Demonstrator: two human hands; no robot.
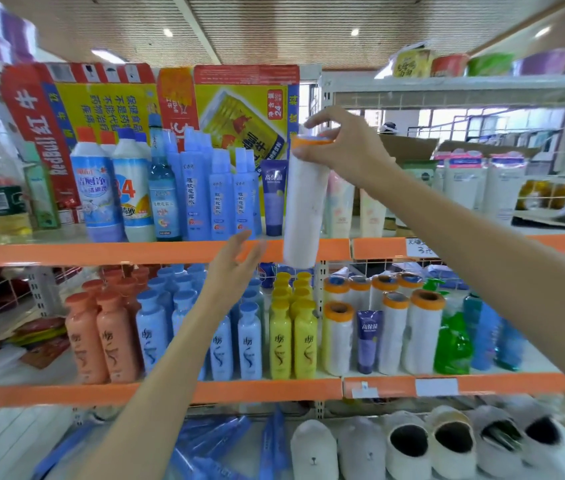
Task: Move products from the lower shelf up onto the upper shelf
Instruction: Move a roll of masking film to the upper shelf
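Note:
My right hand (343, 147) grips the orange-rimmed top of a tall white roll (305, 206). The roll hangs upright in front of the upper shelf's orange edge (101, 252), its base a little below that edge. My left hand (236, 261) is raised with fingers straight and slightly spread, just left of the roll's lower end and not touching it. On the lower shelf (170, 389) stand several more white rolls with orange rims (338, 337), a purple tube (368, 337) among them, and rows of orange, blue and yellow bottles (281, 341).
The upper shelf holds blue spray bottles (220, 199), cleaner bottles, a purple tube (273, 199) and Red Bull cartons (239, 112) at the back. Pale bottles stand to the right of the roll. A green bottle (452, 341) sits lower right. Slippers (409, 445) fill the bottom shelf.

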